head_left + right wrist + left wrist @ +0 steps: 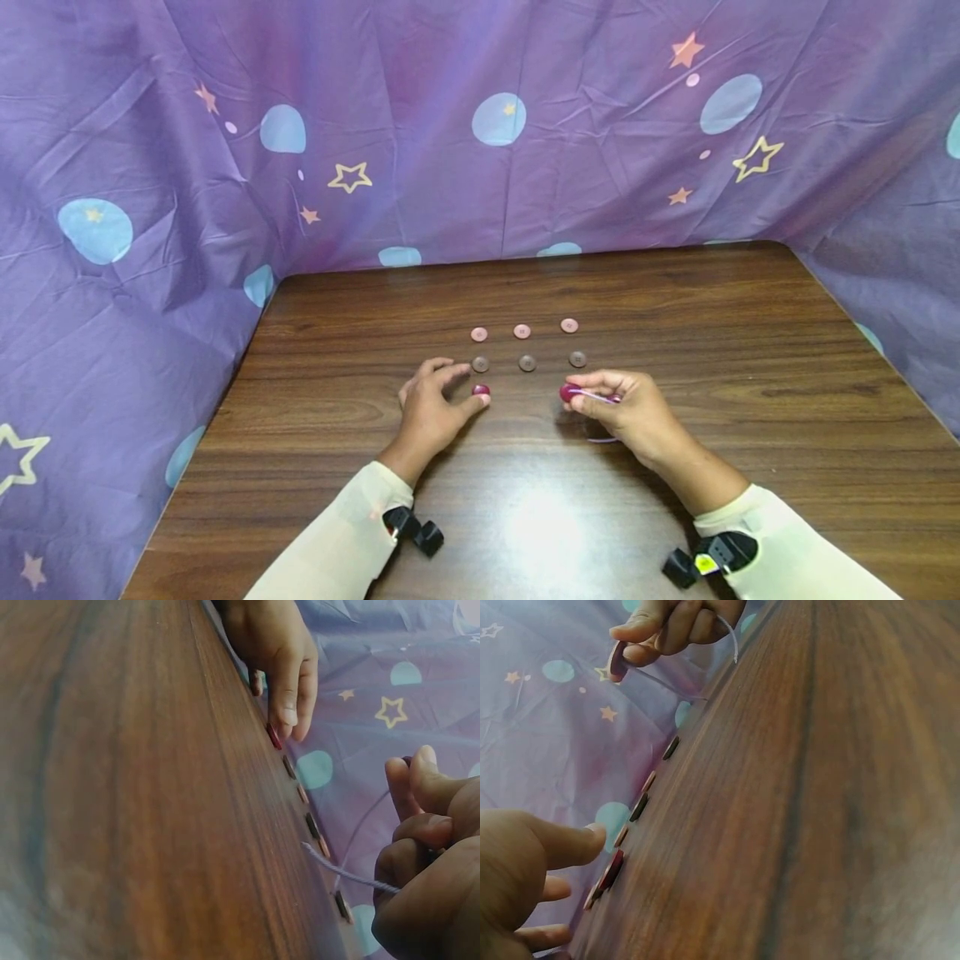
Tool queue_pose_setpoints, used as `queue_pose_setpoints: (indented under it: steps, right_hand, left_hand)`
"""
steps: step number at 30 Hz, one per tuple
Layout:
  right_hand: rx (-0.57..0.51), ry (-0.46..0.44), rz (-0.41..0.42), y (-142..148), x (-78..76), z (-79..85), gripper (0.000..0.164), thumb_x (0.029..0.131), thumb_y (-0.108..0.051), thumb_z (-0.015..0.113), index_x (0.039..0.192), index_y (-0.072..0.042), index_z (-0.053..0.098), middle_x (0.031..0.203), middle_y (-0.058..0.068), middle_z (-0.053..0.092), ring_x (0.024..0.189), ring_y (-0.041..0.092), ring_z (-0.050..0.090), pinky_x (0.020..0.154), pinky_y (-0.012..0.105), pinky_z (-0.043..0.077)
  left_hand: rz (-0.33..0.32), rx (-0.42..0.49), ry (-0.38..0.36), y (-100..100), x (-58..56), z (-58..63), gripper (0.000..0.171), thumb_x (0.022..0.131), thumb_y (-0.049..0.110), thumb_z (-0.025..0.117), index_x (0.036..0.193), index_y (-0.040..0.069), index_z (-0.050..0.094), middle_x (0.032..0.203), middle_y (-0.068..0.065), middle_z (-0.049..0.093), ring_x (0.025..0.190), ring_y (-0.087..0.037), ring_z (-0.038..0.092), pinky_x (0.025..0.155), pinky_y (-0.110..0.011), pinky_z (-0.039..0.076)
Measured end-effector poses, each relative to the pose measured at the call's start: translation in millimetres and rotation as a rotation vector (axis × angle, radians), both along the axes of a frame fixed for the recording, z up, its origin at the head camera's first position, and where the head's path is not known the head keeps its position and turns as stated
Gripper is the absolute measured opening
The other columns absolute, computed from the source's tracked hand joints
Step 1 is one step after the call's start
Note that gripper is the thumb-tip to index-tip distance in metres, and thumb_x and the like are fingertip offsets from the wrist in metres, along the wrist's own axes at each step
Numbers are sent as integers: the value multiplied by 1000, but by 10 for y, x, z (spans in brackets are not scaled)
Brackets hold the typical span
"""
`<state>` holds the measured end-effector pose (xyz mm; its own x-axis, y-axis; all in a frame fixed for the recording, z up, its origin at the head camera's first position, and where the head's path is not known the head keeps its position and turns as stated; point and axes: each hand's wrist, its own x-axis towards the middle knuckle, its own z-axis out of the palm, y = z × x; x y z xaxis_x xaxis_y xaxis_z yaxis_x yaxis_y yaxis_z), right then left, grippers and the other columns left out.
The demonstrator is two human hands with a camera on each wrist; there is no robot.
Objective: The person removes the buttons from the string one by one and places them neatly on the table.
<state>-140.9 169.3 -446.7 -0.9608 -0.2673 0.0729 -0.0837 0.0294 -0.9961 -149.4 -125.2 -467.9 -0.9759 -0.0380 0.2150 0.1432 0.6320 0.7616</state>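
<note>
My right hand [630, 412] pinches a magenta button [568, 392] between thumb and fingertips, raised over the table. A thin lilac string [349, 876] runs from that button, and its loose end sticks out past the curled lower fingers. On the left, my left hand [438, 404] is spread around a second magenta button [481, 390] lying on the wood, with the thumb tip close by it. The index fingertip reaches right beside a brown button [480, 364]. From the left wrist, the raised button [616, 661] shows edge-on.
Behind the magenta button lie a row of brown buttons, including one in the middle [527, 363], and a farther row of pink buttons [522, 332]. The wooden table [337, 333] meets a purple patterned cloth [420, 100] at its back and sides.
</note>
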Motion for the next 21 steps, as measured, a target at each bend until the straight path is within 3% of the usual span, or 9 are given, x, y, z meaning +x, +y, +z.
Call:
queue_pose_setpoints:
  steps: [4, 6, 11, 13, 18, 21]
  right_hand:
    - [-16, 11, -7, -5, 3, 7, 38, 96, 6, 77, 125, 26, 63, 93, -13, 84, 84, 1, 79, 57, 16, 51]
    - [-21, 17, -7, -9, 5, 10, 37, 96, 6, 77, 124, 26, 63, 94, -13, 84, 85, 2, 80, 59, 15, 53]
    - [-32, 27, -13, -17, 8, 13, 32, 96, 7, 76, 121, 24, 66, 95, -13, 84, 85, 4, 81, 64, 17, 58]
    - [-34, 26, -24, -19, 6, 12, 27, 95, 6, 77, 119, 18, 71, 95, -12, 84, 81, 2, 78, 59, 16, 54]
    - [-32, 5, -68, -25, 6, 9, 17, 92, 0, 84, 109, -5, 84, 90, -8, 83, 61, -2, 55, 48, 16, 38]
    - [-16, -5, -93, -26, 15, 9, 18, 91, 2, 84, 107, -7, 84, 85, -8, 80, 57, -1, 47, 47, 16, 37]
  left_hand:
    - [13, 23, 59, 10, 6, 6, 49, 80, 26, 97, 123, 8, 81, 135, -13, 70, 130, -35, 66, 118, -65, 31]
    - [-1, 30, 113, 24, 19, 14, 45, 82, 23, 96, 122, 7, 81, 133, -14, 70, 129, -35, 66, 116, -65, 33]
    - [-105, 48, 296, 93, 65, 49, 42, 82, 12, 96, 120, 4, 80, 128, -17, 71, 125, -37, 67, 110, -62, 45]
    - [-145, 58, 335, 127, 88, 68, 43, 82, 11, 96, 120, 3, 80, 126, -18, 71, 123, -36, 68, 108, -58, 51]
    - [-207, 78, 302, 209, 135, 122, 42, 84, 12, 94, 122, 4, 79, 126, -15, 70, 119, -32, 70, 105, -48, 57]
    - [-245, 90, 269, 252, 151, 158, 42, 85, 12, 93, 124, 4, 79, 126, -14, 70, 114, -34, 70, 100, -47, 60]
